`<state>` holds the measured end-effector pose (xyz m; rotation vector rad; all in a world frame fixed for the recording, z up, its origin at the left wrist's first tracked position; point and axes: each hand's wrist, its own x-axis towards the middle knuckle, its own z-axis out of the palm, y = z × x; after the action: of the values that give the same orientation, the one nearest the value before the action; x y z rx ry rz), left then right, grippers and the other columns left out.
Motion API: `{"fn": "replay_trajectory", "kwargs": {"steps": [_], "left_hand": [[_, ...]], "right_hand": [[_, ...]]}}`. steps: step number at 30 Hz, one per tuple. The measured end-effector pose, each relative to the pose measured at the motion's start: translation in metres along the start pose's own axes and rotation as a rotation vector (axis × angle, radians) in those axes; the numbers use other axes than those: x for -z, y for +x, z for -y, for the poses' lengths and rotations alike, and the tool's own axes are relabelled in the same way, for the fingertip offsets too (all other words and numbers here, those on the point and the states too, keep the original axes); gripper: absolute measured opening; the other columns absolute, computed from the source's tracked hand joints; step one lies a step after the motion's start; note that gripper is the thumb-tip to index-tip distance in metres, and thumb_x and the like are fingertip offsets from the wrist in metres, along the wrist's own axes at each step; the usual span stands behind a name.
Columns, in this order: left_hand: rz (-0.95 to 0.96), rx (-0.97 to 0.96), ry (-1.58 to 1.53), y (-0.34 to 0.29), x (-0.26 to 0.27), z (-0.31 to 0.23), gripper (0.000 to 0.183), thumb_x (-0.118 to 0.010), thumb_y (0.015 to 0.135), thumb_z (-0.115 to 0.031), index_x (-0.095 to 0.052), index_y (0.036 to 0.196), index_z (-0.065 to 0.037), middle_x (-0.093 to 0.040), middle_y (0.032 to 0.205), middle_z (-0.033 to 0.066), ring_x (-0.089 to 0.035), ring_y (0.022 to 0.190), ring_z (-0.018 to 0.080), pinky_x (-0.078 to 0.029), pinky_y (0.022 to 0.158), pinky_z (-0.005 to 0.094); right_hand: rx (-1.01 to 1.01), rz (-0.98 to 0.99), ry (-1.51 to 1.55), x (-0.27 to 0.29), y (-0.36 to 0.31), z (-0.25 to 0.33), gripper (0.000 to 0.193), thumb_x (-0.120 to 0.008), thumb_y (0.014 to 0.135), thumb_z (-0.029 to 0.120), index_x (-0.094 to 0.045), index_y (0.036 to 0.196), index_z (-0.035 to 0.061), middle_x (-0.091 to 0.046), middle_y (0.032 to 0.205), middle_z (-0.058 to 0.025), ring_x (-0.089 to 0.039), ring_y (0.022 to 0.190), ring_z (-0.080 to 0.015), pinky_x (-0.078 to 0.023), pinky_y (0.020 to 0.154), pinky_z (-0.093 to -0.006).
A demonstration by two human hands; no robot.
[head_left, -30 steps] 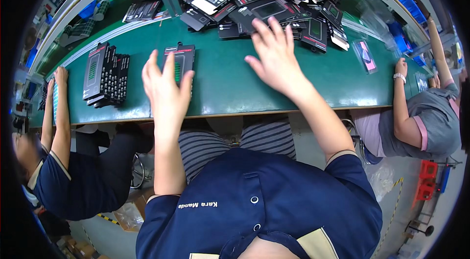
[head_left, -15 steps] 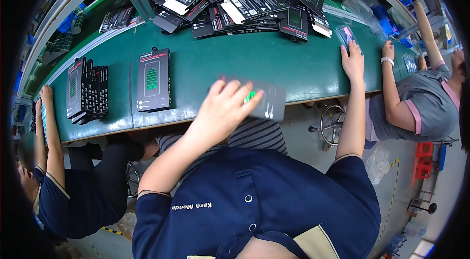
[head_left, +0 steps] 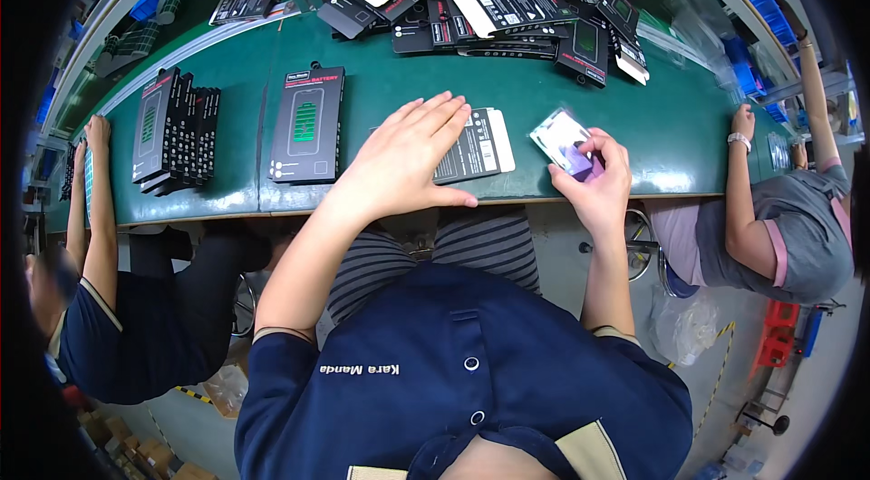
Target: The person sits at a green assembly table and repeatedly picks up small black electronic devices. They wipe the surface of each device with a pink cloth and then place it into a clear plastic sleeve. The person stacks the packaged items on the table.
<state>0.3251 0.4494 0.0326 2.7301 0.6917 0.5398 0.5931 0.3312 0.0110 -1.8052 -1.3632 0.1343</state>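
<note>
Packing looked underway as I watched remotely, the left hand (head_left: 408,158), fingers extended, over a black carton (head_left: 478,152) on the green table (head_left: 675,154), the right hand (head_left: 596,183) pinching a clear packet (head_left: 555,135) that seemingly needed aligning next.

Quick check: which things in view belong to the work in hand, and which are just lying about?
Belonging, it seems:
black box under the left hand
small packet in the right hand
box pile
box stack

Apparently lying about:
plastic bag
brown cartons
</note>
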Motion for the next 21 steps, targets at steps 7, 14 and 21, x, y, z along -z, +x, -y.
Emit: {"fn": "replay_trajectory", "kwargs": {"steps": [7,14,21], "left_hand": [[-0.035,0.003,-0.040,0.002,-0.006,0.001,0.085,-0.082,0.071,-0.048,-0.054,0.135,0.001,-0.052,0.143,0.0208,-0.044,0.139,0.0367,-0.037,0.114,0.0482],[0.056,0.206,-0.227,0.020,0.015,-0.010,0.086,-0.085,0.062,-0.039,-0.050,0.131,0.000,-0.057,0.132,0.0201,-0.053,0.127,0.0391,-0.045,0.106,0.0472],[-0.869,0.105,-0.439,0.024,-0.016,-0.037,0.082,-0.096,0.062,-0.028,-0.045,0.122,-0.007,-0.060,0.109,0.0133,-0.063,0.098,0.0281,-0.052,0.084,0.0377]], "right_hand": [[0.316,0.664,0.035,0.012,0.034,0.012,0.039,-0.083,0.067,0.016,-0.069,0.103,0.0095,-0.057,0.142,-0.0139,-0.043,0.139,-0.0360,-0.018,0.119,-0.0587],[0.287,0.596,0.710,-0.023,0.012,0.054,0.045,-0.050,0.083,-0.014,-0.057,0.125,0.0023,-0.040,0.153,-0.0244,-0.038,0.145,-0.0349,-0.025,0.121,-0.0434],[-0.298,0.597,1.553,-0.030,0.030,0.102,0.032,-0.049,0.102,0.007,-0.058,0.128,-0.0076,-0.064,0.128,-0.0142,-0.060,0.117,-0.0192,-0.044,0.103,-0.0317]]}}
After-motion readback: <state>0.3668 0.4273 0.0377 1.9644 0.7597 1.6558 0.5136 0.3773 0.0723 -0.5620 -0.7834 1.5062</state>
